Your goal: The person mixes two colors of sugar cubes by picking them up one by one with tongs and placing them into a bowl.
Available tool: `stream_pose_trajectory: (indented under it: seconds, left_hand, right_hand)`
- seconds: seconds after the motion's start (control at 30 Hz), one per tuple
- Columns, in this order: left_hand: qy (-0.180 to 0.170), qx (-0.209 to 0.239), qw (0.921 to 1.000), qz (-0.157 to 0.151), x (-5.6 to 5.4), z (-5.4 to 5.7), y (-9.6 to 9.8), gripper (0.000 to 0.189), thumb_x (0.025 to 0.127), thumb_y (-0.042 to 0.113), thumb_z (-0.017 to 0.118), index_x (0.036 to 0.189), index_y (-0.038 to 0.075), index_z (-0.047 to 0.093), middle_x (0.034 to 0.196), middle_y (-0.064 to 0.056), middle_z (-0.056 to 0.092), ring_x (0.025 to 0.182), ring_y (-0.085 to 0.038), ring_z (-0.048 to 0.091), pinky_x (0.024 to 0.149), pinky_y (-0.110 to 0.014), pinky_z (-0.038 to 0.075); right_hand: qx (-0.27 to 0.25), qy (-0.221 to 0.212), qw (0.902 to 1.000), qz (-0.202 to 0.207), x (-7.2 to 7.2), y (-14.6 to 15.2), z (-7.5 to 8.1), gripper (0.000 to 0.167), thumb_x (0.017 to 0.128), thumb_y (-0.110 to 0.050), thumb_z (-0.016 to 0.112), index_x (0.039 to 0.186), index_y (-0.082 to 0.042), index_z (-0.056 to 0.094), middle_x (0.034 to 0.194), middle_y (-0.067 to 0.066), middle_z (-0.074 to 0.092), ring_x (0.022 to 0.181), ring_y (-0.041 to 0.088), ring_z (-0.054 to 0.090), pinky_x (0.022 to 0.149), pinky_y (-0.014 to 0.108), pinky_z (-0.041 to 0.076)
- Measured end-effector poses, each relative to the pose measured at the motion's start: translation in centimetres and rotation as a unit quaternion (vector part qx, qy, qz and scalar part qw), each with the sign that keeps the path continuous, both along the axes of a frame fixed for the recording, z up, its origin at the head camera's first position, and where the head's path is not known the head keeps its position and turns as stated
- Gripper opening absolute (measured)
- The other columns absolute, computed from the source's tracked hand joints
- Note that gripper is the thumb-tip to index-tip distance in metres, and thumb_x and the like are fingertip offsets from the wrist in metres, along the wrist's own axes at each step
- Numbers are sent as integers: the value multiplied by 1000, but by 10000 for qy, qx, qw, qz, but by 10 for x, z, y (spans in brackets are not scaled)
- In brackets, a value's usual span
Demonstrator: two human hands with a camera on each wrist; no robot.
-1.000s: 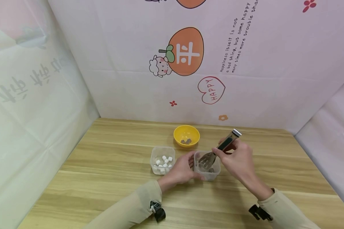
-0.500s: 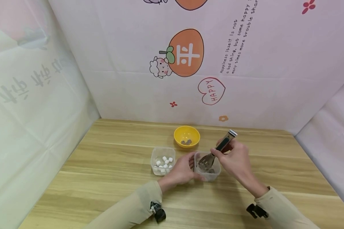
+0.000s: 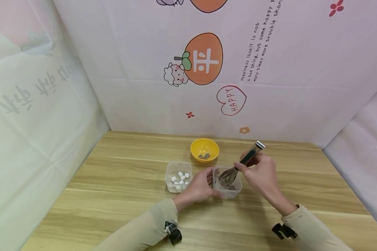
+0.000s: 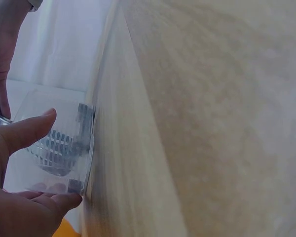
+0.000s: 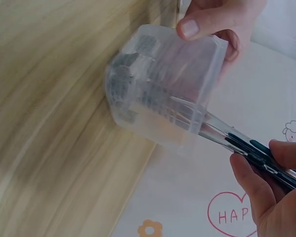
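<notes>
My right hand (image 3: 261,174) grips a pair of metal tongs (image 3: 246,157) with dark green handle grips. Their slotted heads reach down into a clear plastic container (image 3: 237,191), where several dark grey-brown cubes (image 5: 119,81) lie on the bottom. My left hand (image 3: 199,186) holds that container from its left side, the thumb (image 4: 37,129) on one wall and the fingers on the opposite one. Through the wall in the left wrist view, the slotted head (image 4: 56,150) shows close to the cubes. Whether a cube is between the tongs' heads I cannot tell.
A second clear container (image 3: 169,174) with several white cubes (image 3: 182,177) stands just left of my left hand. Behind both containers is a yellow bowl (image 3: 204,143) holding a few grey-brown cubes (image 3: 206,156). A printed cloth (image 3: 144,87) hangs at the wooden table's (image 3: 113,167) back edge.
The tongs and my right hand shifted slightly left, then back right, their heads staying inside the container. My left hand has kept its place on the container.
</notes>
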State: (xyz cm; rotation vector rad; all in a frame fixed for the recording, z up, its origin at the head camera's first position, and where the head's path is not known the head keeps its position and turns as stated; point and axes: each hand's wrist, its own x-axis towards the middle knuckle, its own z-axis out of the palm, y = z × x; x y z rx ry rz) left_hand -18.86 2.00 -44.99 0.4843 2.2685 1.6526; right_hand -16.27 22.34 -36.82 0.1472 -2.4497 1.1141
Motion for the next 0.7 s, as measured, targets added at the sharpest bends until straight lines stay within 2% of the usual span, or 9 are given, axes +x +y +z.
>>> stream_pose_trajectory:
  seconds: [0.2, 0.33, 0.5, 0.7]
  left_hand:
    - [5, 71, 10000, 13, 0, 0, 0, 92, 70, 2, 98, 150, 10, 53, 149, -8, 60, 139, -27, 54, 118, -39, 44]
    - [-21, 69, 10000, 29, 1, 0, 0, 92, 69, 2, 98, 149, 12, 54, 148, -8, 61, 139, -27, 55, 118, -40, 44]
    - [-66, 95, 9999, 34, 0, 0, 1, 91, 68, 2, 98, 147, 15, 56, 147, -6, 61, 138, -26, 55, 118, -40, 44]
    - [-70, 128, 9999, 23, 0, -1, 0, 92, 68, 2, 98, 149, 12, 55, 149, -7, 59, 139, -27, 54, 119, -41, 43]
  right_hand:
    - [-224, 116, 9997, -39, -1, 8, 8, 17, 84, -5, 88, 93, -3, 73, 78, 6, 74, 66, 16, 69, 55, 20, 53]
    - [-804, -83, 9966, 136, 0, 14, 16, 18, 87, -5, 85, 95, 3, 72, 81, 12, 74, 67, 15, 72, 57, 24, 61]
    - [-1856, -467, 9808, 382, -1, 19, 25, 24, 91, -1, 81, 103, 14, 67, 85, 12, 75, 72, 17, 77, 69, 33, 67]
    - [-2679, -656, 9599, 501, -7, 26, 34, 24, 91, 3, 80, 103, 17, 65, 82, 5, 75, 71, 18, 77, 72, 33, 66]
